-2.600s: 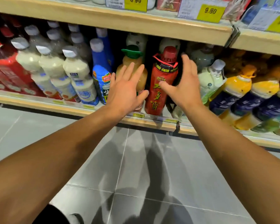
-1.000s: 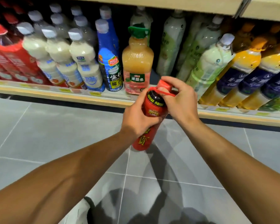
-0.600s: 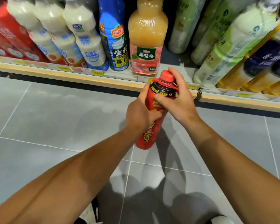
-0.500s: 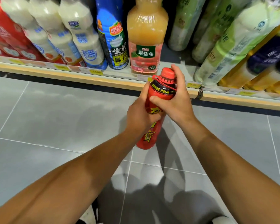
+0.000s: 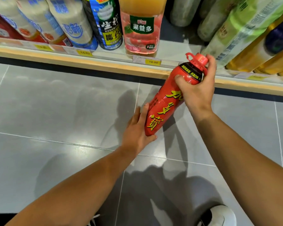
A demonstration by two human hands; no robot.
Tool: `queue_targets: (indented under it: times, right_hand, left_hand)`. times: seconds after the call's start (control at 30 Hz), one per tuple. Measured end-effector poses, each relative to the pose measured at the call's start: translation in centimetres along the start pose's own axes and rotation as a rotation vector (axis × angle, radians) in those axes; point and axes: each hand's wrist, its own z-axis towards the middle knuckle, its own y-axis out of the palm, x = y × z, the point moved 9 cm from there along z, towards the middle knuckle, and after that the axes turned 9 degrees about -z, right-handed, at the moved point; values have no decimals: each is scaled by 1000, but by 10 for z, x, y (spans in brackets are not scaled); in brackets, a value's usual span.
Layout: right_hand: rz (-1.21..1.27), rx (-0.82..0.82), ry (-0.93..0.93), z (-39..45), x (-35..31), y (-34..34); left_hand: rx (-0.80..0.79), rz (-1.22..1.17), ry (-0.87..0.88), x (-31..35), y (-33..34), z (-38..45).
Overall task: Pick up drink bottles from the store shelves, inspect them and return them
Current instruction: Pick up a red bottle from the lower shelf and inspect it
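My right hand (image 5: 196, 93) grips the red bottle (image 5: 168, 101) at its shoulder, tilted, before the shelf's front edge (image 5: 104, 63); my left hand (image 5: 137, 129), fingers straight, supports the base. I rotate slowly, label toward me.

A shop aisle: beyond the right hand (image 5: 196, 93) gripping a red bottle (image 5: 166, 101), a wooden-edged shelf (image 5: 104, 63) carries rows of bottled drinks with yellow price tags (image 5: 153, 62); grey floor tiles (image 5: 55, 103) lie below it

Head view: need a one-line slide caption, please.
Right hand grips a tilted red plastic drink bottle near its neck while the left hand supports its base before the shelf.
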Motion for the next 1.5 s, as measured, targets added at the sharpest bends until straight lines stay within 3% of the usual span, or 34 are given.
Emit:
queue_targets:
  times: [0.17, 0.3, 0.5, 0.77, 0.97, 1.17, 1.5]
  right_hand:
    - [4, 88, 43, 5, 21, -13]
    - [-5, 48, 43, 13, 27, -3]
    - [-266, 67, -141, 14, 3, 29]
    - [-534, 35, -170, 7, 7, 47]
    - [-450, 19, -120, 2, 0, 43]
    - [-299, 80, -4, -48, -83, 6]
    - [-178, 157, 125, -177, -354, -58]
  left_hand:
    - [93, -104, 19, 4, -1, 12]
    - [150, -91, 30, 4, 1, 11]
    - [235, -107, -60, -3, 5, 10]
    - [129, -121, -93, -18, 3, 14]
    - [104, -107, -127, -11, -5, 3]
    - [28, 28, -107, 45, -98, -56]
    - [-54, 158, -91, 181, -343, -206]
